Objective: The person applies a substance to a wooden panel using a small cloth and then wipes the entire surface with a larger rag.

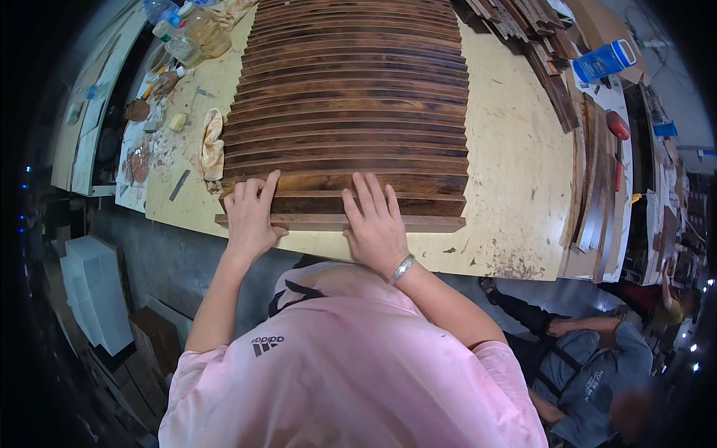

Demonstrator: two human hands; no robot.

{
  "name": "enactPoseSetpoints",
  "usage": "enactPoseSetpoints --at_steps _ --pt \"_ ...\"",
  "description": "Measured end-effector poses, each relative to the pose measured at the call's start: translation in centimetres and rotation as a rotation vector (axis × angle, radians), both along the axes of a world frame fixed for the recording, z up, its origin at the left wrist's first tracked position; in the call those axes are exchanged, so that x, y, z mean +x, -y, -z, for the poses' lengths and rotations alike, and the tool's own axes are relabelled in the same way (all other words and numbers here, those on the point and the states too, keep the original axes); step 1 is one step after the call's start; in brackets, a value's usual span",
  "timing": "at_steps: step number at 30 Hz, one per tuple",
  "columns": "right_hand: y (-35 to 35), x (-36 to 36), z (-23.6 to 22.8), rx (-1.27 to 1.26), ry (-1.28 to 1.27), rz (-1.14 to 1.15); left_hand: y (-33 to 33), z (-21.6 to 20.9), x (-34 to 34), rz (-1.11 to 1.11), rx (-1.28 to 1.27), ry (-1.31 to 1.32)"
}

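Observation:
Dark brown wooden strips (351,119) lie side by side in a ridged row running away from me on the pale work table (515,201). A straight strip with a lighter edge (314,222) lies along the near end of the row. My left hand (250,216) rests over the left part of this near end, fingers apart on the wood and thumb at the front edge. Farther right, my right hand (376,230), with a silver bracelet at the wrist, lies with its fingers spread on the near strips. Neither hand is lifting anything.
A stained cloth (212,145) lies left of the row. Plastic bottles (202,33) stand at the far left. Loose dark strips (553,82) and a blue container (603,61) are at the right. Another person (590,366) is at the lower right.

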State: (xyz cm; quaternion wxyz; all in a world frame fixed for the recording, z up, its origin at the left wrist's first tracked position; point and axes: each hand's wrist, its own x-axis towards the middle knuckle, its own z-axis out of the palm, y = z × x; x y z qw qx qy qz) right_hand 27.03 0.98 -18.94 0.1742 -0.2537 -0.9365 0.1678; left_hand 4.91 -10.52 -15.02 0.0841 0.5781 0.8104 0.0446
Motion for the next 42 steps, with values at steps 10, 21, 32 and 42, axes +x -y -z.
enactPoseSetpoints --at_steps 10,21,32,42 --pt "1.5 0.7 1.7 0.107 -0.026 0.029 1.1 1.7 0.2 0.011 0.196 0.085" --pt "1.3 0.6 1.6 0.094 -0.016 0.004 0.1 -0.5 -0.7 0.055 -0.028 0.021" --pt "1.7 0.9 1.0 0.092 0.013 0.025 2.6 0.7 -1.5 0.067 0.113 0.334" --pt "1.7 0.8 1.0 0.038 0.066 0.015 -2.2 2.5 -1.5 0.116 0.168 0.013"
